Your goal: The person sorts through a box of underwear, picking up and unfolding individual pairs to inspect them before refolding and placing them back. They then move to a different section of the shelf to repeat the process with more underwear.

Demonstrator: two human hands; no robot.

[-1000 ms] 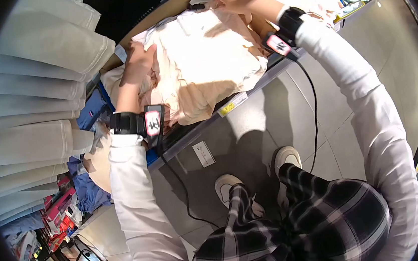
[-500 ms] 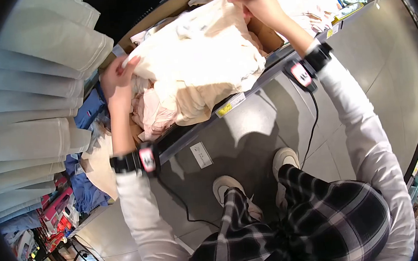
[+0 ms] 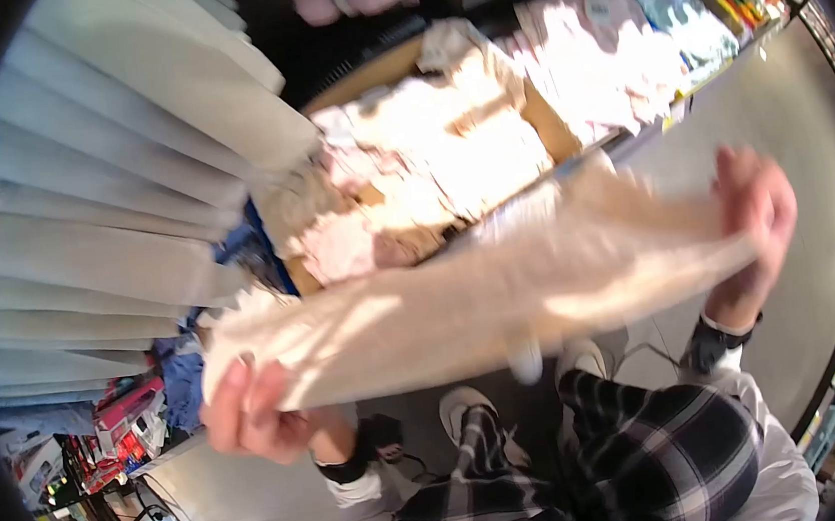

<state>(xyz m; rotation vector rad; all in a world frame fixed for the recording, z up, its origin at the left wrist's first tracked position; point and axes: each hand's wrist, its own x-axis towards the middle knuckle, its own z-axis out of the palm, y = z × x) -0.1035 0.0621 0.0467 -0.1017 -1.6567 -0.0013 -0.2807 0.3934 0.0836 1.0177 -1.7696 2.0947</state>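
Peach cloth forms a soft band between both hands.

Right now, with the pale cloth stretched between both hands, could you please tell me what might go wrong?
The pale cloth is held only near its ends, so it could slip from the left hand or the right hand. If dropped, it might land on the floor and get dirty.

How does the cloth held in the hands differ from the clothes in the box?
The held cloth is spread between the left hand and right hand; the piled clothes lie crumpled in the box. The held cloth is nearer the camera than the piled clothes. Both look pale.
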